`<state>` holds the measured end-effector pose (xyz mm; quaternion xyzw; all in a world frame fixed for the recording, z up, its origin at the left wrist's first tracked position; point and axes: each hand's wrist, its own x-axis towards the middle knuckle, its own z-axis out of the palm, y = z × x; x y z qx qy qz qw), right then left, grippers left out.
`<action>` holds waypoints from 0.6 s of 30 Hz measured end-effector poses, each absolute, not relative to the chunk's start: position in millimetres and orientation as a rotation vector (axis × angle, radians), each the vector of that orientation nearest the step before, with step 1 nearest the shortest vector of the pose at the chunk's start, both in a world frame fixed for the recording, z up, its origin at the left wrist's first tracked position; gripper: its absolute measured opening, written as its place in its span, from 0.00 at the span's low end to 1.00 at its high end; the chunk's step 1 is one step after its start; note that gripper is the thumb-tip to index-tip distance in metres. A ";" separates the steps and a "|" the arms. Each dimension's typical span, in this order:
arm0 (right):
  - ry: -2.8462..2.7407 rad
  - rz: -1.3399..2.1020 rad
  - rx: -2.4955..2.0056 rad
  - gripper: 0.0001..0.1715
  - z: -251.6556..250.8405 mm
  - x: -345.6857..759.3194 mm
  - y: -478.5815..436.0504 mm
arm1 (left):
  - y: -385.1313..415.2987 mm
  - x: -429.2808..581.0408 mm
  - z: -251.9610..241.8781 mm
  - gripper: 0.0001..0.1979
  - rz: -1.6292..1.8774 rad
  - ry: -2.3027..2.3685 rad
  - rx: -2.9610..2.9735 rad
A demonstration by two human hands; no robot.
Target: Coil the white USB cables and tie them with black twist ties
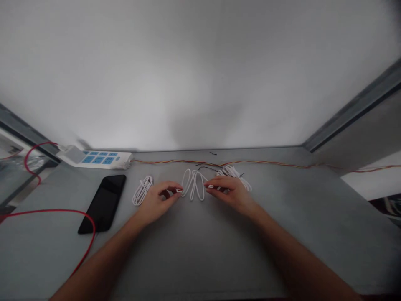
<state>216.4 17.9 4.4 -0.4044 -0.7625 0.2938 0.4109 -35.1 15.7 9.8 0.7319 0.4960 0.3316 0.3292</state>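
ok, your left hand [158, 200] and right hand [233, 192] each pinch a white end; the white cable [192, 184] loops between them. keep tension light and even so loops don't tangle.

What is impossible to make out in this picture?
All in the head view:
Held plugs: type, too small and blurred.
Right bundle: part of it, hidden by the right hand.
Front red cable: where it leads, cut off by the left edge.
Power strip: markings, too small and blurred.
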 end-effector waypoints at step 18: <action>-2.159 0.613 -0.879 0.12 4.4 215.7 15.4 | 11.8 -32.4 11.2 0.07 0.836 1.258 1.949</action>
